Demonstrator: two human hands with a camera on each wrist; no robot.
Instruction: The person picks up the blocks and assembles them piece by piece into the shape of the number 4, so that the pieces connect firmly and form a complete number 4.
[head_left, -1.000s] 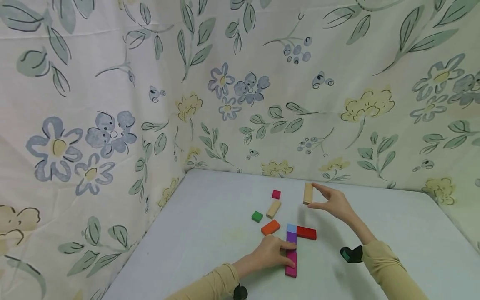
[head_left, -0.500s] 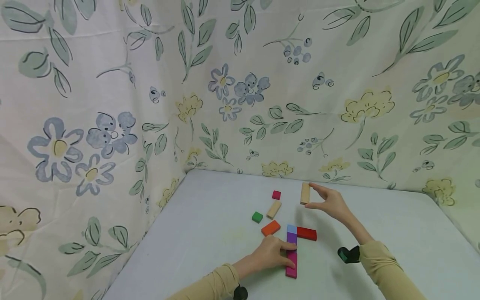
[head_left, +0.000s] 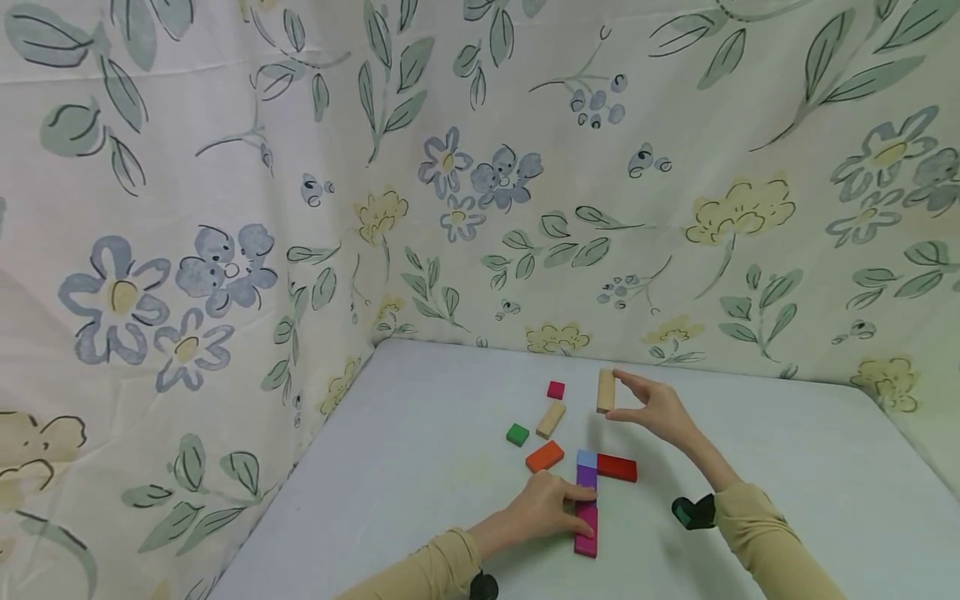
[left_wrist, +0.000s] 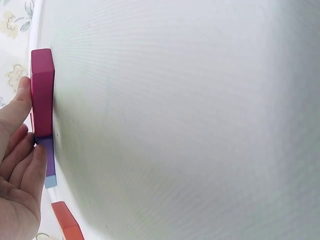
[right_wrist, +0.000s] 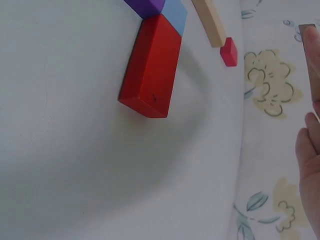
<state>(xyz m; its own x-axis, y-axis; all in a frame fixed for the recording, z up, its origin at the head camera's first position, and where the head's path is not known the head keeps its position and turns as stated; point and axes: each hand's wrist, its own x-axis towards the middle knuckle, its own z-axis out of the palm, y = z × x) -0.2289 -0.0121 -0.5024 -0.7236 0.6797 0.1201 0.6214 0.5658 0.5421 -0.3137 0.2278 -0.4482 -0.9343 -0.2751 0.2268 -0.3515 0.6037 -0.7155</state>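
My right hand (head_left: 665, 411) pinches a plain wooden block (head_left: 606, 392) by its ends, thumb below and fingers above, raised over the far part of the table. In the right wrist view that block (right_wrist: 311, 65) shows only partly. My left hand (head_left: 534, 507) rests on a row of blocks, its thumb on the magenta block (head_left: 587, 543) and its fingers by the purple block (head_left: 587, 475). A light blue block (head_left: 587, 457) ends the row. Against it lies a red block (head_left: 617, 467), pointing right. The left wrist view shows the magenta block (left_wrist: 43, 95) flat on the table.
Left of the row lie an orange block (head_left: 544, 456), a green cube (head_left: 517, 434), another plain wooden block (head_left: 551, 419) and a pinkish-red cube (head_left: 556, 390). A floral curtain (head_left: 465, 275) hangs behind the white table (head_left: 420, 417).
My right hand has shifted slightly left with the plain wooden block. The left hand stays on the magenta and purple blocks.
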